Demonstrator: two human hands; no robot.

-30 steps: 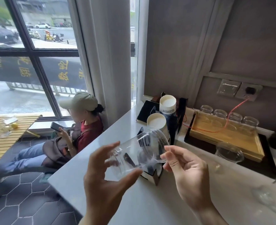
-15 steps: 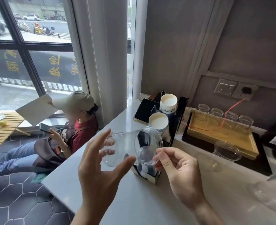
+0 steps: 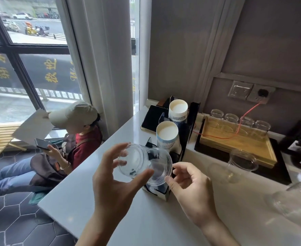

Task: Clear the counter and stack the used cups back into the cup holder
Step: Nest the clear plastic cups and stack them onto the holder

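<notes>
A clear plastic cup (image 3: 139, 162) lies on its side in the air, pinched between the thumb and fingers of my left hand (image 3: 114, 189). Its wide mouth points right, just above the front slot of the black cup holder (image 3: 188, 126). My right hand (image 3: 190, 189) hovers at the mouth with its fingers apart and its thumb tip at the rim. Two stacks of white paper cups (image 3: 167, 134) stand in the holder behind. A second clear cup (image 3: 238, 164) lies on the counter to the right, and a third clear cup (image 3: 295, 201) lies at the far right edge.
The white counter (image 3: 155, 219) ends at a left edge, below which a person (image 3: 75, 139) sits with a phone. A dark tablet (image 3: 151, 118) lies by the holder. A wooden tray (image 3: 238, 144) on a black mat has glass jars (image 3: 247, 121) behind it, with a red cable across.
The cup has come down and a little right, closer to the holder's front slot. My right hand has slid lower along the rim. The view has tilted slightly.
</notes>
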